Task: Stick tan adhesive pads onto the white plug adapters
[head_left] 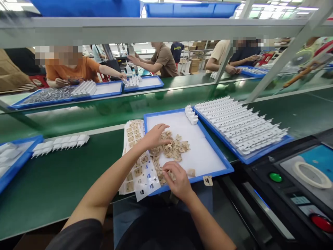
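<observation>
A blue-rimmed white tray (pixel 208 147) lies in front of me with a heap of small beige die-cut pieces (pixel 173 147) on it. Over the heap's far left side hovers my left hand (pixel 156 136), its thumb and fingers apart and nothing seen between them. Closer to me, my right hand (pixel 178 178) has thumb and fingertips pinched together above the near part of the heap; whatever they hold is too small or hidden. Sheets of beige stickers (pixel 134 137) are stacked along the tray's left edge, and the top one has bare spots. A single beige piece (pixel 207 180) sticks to the front rim.
White plastic parts (pixel 191 114) stand in the tray's far corner. Right of it, another tray holds rows of white parts (pixel 236 121). A black machine (pixel 288 187) with green and red buttons is at right. More white parts (pixel 62 144) lie left. Co-workers sit across the green belt.
</observation>
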### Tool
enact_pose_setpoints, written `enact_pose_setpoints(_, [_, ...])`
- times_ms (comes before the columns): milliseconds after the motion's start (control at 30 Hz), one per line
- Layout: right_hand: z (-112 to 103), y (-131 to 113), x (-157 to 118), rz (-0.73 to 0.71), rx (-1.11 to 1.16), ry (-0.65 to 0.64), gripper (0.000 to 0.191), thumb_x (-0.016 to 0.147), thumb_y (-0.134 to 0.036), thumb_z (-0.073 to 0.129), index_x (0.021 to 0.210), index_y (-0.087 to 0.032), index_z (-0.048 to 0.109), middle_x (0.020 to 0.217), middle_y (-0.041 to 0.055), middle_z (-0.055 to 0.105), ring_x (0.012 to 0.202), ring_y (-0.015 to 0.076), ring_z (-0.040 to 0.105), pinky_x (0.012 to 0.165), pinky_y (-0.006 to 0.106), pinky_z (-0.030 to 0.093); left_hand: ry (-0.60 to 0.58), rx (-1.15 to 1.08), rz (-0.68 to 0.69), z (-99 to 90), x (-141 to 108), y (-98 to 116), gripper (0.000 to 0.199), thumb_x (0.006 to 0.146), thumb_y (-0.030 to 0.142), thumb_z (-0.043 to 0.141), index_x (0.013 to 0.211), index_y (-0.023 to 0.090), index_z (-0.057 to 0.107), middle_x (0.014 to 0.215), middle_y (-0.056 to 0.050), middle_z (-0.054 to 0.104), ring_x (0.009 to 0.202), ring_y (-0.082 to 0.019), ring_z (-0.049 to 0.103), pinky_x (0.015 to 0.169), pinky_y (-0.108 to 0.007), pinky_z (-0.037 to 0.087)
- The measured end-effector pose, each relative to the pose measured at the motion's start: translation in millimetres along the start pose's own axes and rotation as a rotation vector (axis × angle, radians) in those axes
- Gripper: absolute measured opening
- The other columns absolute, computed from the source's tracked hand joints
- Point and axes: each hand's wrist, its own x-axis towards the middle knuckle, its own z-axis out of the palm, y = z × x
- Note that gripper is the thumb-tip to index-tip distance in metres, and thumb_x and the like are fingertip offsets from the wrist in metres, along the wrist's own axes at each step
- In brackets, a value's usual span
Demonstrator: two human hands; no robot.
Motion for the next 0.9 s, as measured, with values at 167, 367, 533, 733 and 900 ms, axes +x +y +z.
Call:
enact_pose_setpoints(167, [-6,-2,-5,-0.129,0.034,0.022,0.009,0.091,-0.014,0.055,0.097,-0.021,0.059,0.084,0.0066,0.067,0.079,0.0188,0.063,0.072,0.031,0.056,-0.008,0.030,-0.038,42.4,130,20,0.093,0.075,0.051,0.078,0.150,0.018,0.033,0.155,-0.020,0.040,0.146,-0.036,0.036,0.117,-0.050,0.036])
enact_pose_setpoints(367, [-17,-4,-9,-0.071,0.201,0.131,0.012,0.086,-0.012,0.055,0.092,-0.022,0.057,0.075,0.0045,0.064,0.070,0.0183,0.061,0.061,0.029,0.053,-0.024,0.108,-0.051,81.5,211,32,0.101,0.062,0.045,0.088,0.146,0.017,0.037,0.164,-0.025,0.020,0.152,-0.046,0.016,0.118,-0.066,0.021])
enact_pose_setpoints(533, [-17,-1,-12,-0.092,0.250,0.173,0.012,0.085,-0.014,0.056,0.092,-0.023,0.057,0.073,0.0037,0.065,0.066,0.0175,0.061,0.058,0.028,0.052,0.032,0.166,-0.067,99.3,218,36,0.076,0.067,0.044,0.085,0.128,0.013,0.051,0.164,-0.027,0.014,0.151,-0.047,0.012,0.118,-0.064,0.018])
enact_pose_setpoints(733, [-20,1,-15,-0.050,0.321,0.293,0.008,0.085,-0.017,0.056,0.091,-0.023,0.058,0.072,0.0031,0.064,0.064,0.0171,0.061,0.057,0.029,0.051,0.008,0.183,0.076,104.2,203,39,0.058,0.075,0.031,0.077,0.125,0.015,0.051,0.140,-0.018,0.051,0.133,-0.035,0.043,0.111,-0.048,0.038])
enact_pose_setpoints(900, [-21,2,-15,0.056,0.396,0.346,0.006,0.089,-0.025,0.056,0.086,-0.022,0.060,0.071,0.0039,0.064,0.066,0.0180,0.061,0.060,0.032,0.051,-0.040,0.159,0.131,96.2,193,33,0.052,0.077,0.027,0.071,0.124,0.015,0.052,0.127,-0.015,0.056,0.122,-0.031,0.049,0.101,-0.043,0.047])
